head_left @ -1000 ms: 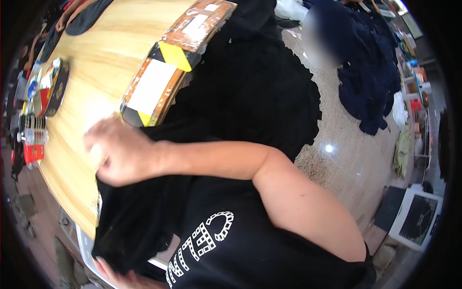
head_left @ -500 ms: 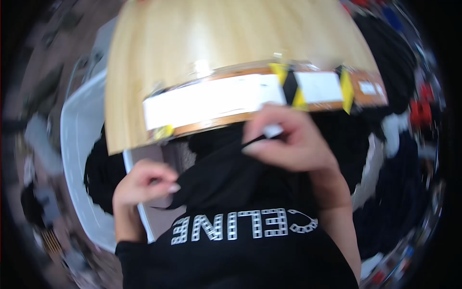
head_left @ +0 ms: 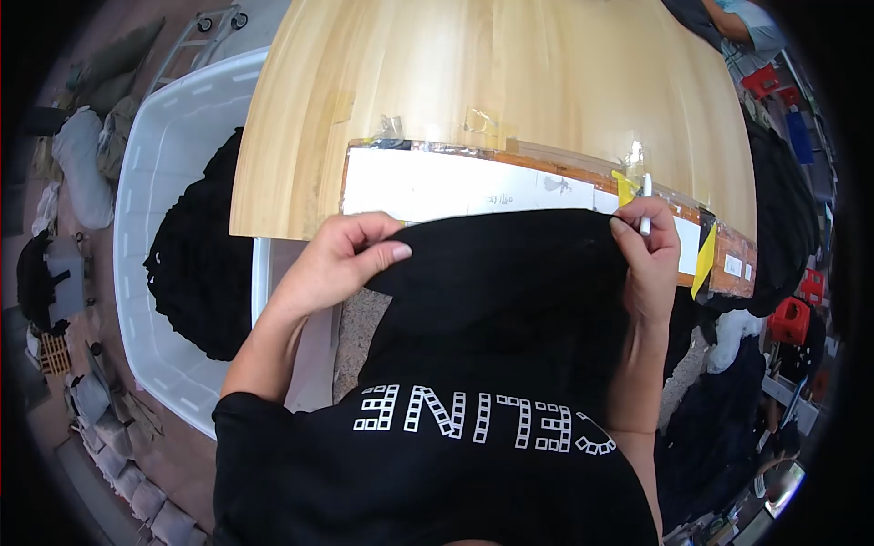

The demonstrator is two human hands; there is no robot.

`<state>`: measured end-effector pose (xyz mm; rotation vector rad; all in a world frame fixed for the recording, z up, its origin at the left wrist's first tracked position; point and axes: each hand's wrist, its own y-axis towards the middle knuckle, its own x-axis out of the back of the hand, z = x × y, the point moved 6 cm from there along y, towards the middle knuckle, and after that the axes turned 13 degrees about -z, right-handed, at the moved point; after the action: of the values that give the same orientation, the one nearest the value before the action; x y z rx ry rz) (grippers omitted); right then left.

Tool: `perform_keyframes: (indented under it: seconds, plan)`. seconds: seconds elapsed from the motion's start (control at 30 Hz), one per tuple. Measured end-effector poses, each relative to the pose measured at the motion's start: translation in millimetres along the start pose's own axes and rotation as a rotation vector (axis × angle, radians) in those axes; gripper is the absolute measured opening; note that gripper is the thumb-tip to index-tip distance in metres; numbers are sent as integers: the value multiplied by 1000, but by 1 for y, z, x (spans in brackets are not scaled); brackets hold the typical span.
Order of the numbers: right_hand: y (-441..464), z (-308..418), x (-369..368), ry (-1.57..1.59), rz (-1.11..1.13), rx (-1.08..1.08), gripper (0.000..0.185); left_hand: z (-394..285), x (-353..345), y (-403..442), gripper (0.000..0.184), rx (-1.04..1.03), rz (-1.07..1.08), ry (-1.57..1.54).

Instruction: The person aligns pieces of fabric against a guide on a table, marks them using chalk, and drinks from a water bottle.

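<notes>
A piece of black fabric (head_left: pixel 510 264) is stretched between my two hands at the near edge of the table, its upper edge fairly straight. My left hand (head_left: pixel 350 255) pinches its left corner between thumb and fingers. At the right corner, my right hand (head_left: pixel 651 250) grips the cloth and also has a slim white pen-like stick (head_left: pixel 645 202) tucked between its fingers. Just beyond the fabric, a board with a white paper strip (head_left: pixel 428 182) is taped to the table; the cloth's top edge overlaps the strip's lower border.
The wooden table (head_left: pixel 510 73) spreads ahead. On the left, a white plastic tub (head_left: pixel 137 273) holds a heap of black fabric (head_left: pixel 205 246). Dark cloth (head_left: pixel 719 409) is piled on the right. Another person's arm (head_left: pixel 728 23) shows at the far right, near red stools (head_left: pixel 788 320).
My hands have moved apart and the black fabric has gone from hanging bunched to being pulled taut. My left hand has taken its left corner. The view has shifted.
</notes>
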<state>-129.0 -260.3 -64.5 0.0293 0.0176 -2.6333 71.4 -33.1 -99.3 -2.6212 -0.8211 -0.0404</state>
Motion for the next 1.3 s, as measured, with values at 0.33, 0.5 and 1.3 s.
perform_keyframes:
  seconds: [0.33,0.5,1.3]
  plan:
    - [28,-34,-4,-471,-83,173,10,-10,14,46,13,-147,-364,207]
    - [26,-31,-9,-567,-78,188,10,-12,11,49,11,-247,-421,460]
    - [19,-28,-18,-719,-107,380,20,-48,-145,28,35,-1026,-140,796]
